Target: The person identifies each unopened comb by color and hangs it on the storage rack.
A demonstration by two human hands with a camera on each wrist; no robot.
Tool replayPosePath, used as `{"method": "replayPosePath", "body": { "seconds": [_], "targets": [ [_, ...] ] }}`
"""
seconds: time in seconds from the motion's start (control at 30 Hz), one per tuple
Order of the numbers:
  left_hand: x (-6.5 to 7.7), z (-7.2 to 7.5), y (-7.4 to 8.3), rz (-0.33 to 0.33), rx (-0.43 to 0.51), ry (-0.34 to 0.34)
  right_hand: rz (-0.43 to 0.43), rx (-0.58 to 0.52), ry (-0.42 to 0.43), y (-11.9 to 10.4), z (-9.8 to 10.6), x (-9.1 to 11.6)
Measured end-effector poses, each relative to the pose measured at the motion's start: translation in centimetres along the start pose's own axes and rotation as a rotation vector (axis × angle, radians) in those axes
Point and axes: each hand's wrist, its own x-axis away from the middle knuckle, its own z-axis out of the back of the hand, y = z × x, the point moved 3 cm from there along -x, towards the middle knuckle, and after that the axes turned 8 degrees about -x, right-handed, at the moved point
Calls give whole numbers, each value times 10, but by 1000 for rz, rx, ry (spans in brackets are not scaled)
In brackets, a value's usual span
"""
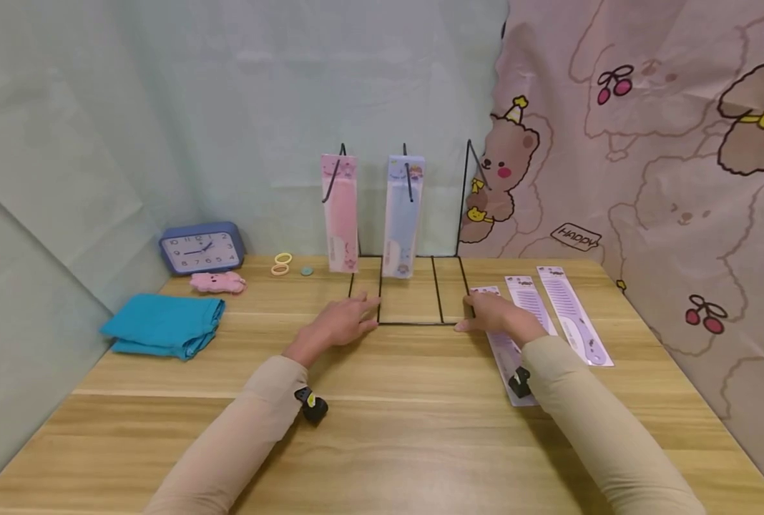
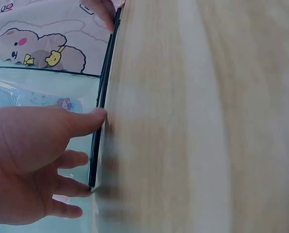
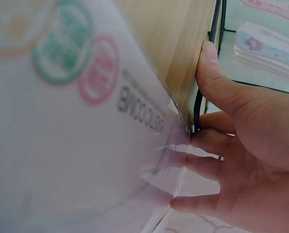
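Note:
A black wire display rack stands on the table with hooks along its top. A pink packaged comb hangs at its left, and blue packaged combs hang at its middle. With fingers spread, my left hand touches the front left corner of the base; its thumb lies against the front bar. At the front right corner, my right hand rests its thumb and fingers on the wire. Beneath and beside that hand lie three purple packaged combs, the nearest partly hidden by the wrist.
On the left are a blue alarm clock, a pink plush toy and a folded blue cloth. Small rings and a teal disc sit left of the rack. Curtains hang close behind the table.

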Motion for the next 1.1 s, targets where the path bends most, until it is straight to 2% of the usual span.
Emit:
{"method": "replayPosePath", "body": {
  "seconds": [0.17,0.33,0.4,0.77,0.87,0.97,1.1],
  "targets": [
    [-5,0,3,-2,-17,-51,0,-6,1,0,0,1],
    [-9,3,5,36,-8,-132,-6,-12,1,0,1,3],
    [-10,3,5,44,-4,-143,-5,-11,3,0,1,3],
    [-5,0,-3,64,41,-110,42,-39,37,1,-4,1],
    [-4,0,-5,74,54,-113,87,-24,47,4,-4,0],
    [-6,2,-4,69,60,-112,121,-81,83,12,1,6],
    [-9,5,-2,48,48,-111,149,-188,170,25,11,26]
  ]
}}
